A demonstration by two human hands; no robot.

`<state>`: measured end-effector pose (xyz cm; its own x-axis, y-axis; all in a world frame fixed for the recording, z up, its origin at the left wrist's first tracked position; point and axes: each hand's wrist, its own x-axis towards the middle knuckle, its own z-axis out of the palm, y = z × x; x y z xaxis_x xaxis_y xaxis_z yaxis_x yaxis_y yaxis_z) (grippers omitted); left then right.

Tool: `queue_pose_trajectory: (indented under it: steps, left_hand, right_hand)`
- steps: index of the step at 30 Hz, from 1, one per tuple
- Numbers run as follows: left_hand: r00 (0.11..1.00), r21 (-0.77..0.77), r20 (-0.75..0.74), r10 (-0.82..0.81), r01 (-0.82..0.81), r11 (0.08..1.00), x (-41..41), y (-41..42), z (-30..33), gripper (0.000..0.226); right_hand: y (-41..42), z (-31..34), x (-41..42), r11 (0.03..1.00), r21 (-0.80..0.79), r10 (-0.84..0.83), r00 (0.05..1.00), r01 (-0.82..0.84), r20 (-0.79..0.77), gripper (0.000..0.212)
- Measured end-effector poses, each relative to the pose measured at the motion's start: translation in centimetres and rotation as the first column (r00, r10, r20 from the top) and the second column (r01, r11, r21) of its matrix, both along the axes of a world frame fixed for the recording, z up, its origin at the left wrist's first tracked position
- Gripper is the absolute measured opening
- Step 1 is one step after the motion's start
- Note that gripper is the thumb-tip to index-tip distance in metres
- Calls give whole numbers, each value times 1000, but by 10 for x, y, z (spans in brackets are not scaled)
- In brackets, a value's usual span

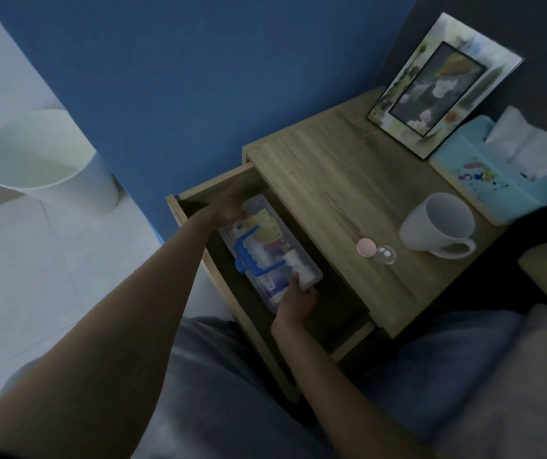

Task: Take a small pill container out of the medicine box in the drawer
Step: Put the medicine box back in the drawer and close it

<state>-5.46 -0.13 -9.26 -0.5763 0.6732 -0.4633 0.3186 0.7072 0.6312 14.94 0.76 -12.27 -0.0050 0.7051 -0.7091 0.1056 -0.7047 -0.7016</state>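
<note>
- The wooden bedside drawer (232, 185) stands pulled open, and both bare arms reach down into it.
- The clear plastic medicine box with a blue handle (267, 250) lies inside the drawer, lid shut, with packets and small bottles showing through it.
- The left hand (229, 208) rests on the far end of the box, fingers curled over its edge; how tightly it grips I cannot tell in the dim light.
- The right hand (295, 301) is at the near end, fingers laid on the lid corner, thumb hidden beneath; the box sits between the two hands.
- A small pill container with a pink cap and a clear round body (376, 251) lies on the wooden nightstand top (331, 167), well beyond the right hand.
- Just past it sits a white ceramic mug (437, 225), then a pale blue tissue box (493, 173) and a photo frame (437, 87).
- A white waste bin (43, 157) stands on the floor, far off past the left hand.
</note>
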Motion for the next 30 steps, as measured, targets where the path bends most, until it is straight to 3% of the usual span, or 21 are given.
queue_pose_trajectory:
  steps: [14, 18, 21, 23, 25, 27, 28, 30]
  left_hand:
    - [995, -38, 75, 62, -59, 998, 6, 4, -13, 27]
    - [979, 1, 89, 181, -182, 983, 19, 1, -5, 31]
    - [946, 145, -3, 325, -321, 936, 34, -7, 9, 28]
    - [896, 286, -129, 424, -376, 881, 44, -20, 16, 31]
    - [817, 338, -230, 528, -442, 831, 51, -33, 18, 48]
    - [762, 325, -248, 599, -517, 792, 57, -44, 16, 62]
    - [745, 306, -230, 626, -556, 773, 61, -47, 16, 65]
    - [711, 237, -157, 685, -646, 725, 68, -51, 12, 73]
  right_hand:
    - [3, -3, 14, 996, -46, 81, 997, -82, -18, 59]
    - [6, 13, 21, 978, 5, 208, 977, -208, -50, 56]
    - [9, 33, 37, 914, 109, 395, 918, -392, -13, 46]
    - [10, 52, 49, 824, 215, 540, 841, -524, -19, 26]
    - [21, 68, 53, 655, 376, 685, 725, -656, 71, 22]
    - [43, 75, 43, 396, 479, 765, 570, -784, 300, 52]
    - [58, 74, 34, 241, 483, 725, 487, -842, 487, 72]
    - [86, 66, 14, 10, 405, 573, 337, -914, 747, 82]
